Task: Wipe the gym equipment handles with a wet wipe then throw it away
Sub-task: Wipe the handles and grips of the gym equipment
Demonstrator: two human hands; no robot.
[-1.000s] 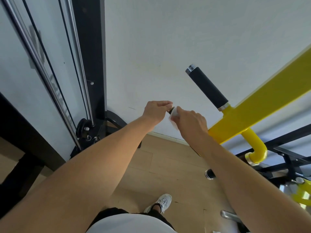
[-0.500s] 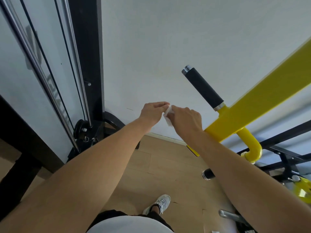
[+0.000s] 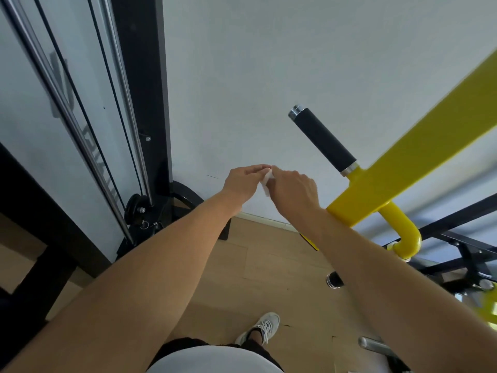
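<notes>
A small white wet wipe (image 3: pixel 265 184) hangs between my two hands in front of the white wall. My left hand (image 3: pixel 243 183) pinches its upper edge with fingertips. My right hand (image 3: pixel 293 191) grips it from the right side. A black foam handle (image 3: pixel 324 140) with a chrome end cap sticks up and left from the yellow machine arm (image 3: pixel 419 146), to the right of and above my hands. A second black handle end (image 3: pixel 334 280) shows lower down, beside my right forearm. The wipe touches neither handle.
A black cable-machine column (image 3: pixel 145 103) with chrome guide rods (image 3: pixel 70 125) and a pulley (image 3: pixel 135 208) stands at the left. A yellow curved tube (image 3: pixel 403 232) and black frame bars (image 3: pixel 462 243) lie at the right. Wooden floor (image 3: pixel 258 270) and my white shoe (image 3: pixel 262 328) are below.
A dark object seen between my hands one second ago is no longer visible. Both hands stay together on the wipe, which now hangs more spread out; the view has shifted slightly.
</notes>
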